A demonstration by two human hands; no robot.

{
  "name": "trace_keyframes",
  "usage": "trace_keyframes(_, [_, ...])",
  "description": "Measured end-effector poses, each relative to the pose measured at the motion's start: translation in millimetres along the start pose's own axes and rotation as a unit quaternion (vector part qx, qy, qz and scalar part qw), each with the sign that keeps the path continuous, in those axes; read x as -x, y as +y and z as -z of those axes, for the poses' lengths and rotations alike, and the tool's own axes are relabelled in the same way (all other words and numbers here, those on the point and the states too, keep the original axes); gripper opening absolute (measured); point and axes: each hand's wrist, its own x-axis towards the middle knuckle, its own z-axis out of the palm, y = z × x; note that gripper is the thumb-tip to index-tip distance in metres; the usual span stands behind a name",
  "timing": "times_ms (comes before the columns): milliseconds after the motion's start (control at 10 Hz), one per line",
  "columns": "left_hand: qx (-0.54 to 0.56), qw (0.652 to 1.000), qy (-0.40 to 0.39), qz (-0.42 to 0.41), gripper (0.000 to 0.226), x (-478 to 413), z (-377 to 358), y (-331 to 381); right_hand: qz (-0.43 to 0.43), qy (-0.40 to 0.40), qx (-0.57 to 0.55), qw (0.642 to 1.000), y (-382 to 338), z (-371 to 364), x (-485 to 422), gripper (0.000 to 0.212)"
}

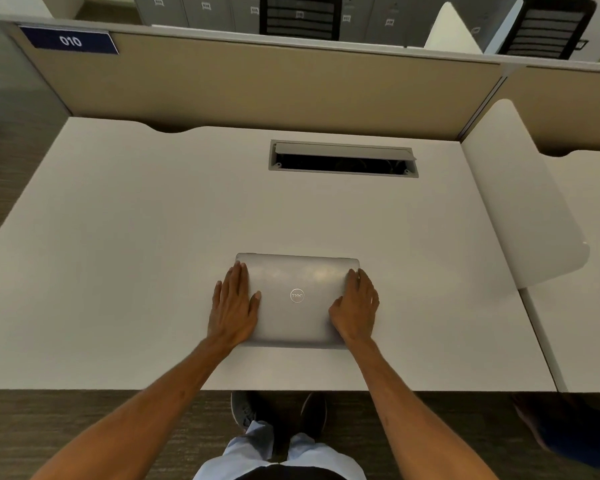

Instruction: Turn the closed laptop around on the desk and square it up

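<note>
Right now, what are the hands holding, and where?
The closed laptop, flat on the desk, by its two short sides: the left hand lies flat along its left edge, the right hand curls over its right edge.

The laptop (pixel 297 306) lies on the worktop (pixel 118 237) near its front edge, with the cable slot (pixel 343 151) behind it.

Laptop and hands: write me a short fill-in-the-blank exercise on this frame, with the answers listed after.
1. The laptop lies on the desk with its lid ____.
2. The left hand rests on the laptop's ____ side.
3. The right hand rests on its ____ side.
4. The sign on the partition reads ____.
Missing words: closed; left; right; 010.
</note>
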Motion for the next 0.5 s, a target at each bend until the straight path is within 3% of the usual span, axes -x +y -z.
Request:
trace_keyframes(200, [-0.045, 0.997, 0.012, -0.056, 0.072, -6.4, -0.2, 12.6, 0.105, -0.021, 0.076, 0.991, -5.9, 1.1, -6.9, 0.059])
trace_keyframes(500, [-0.067, 0.994, 0.052, -0.071, 0.07, -7.9, 10.0, 28.1, 0.156, 0.0, 0.109, 0.982, -17.3, 8.4, -5.1, 0.06])
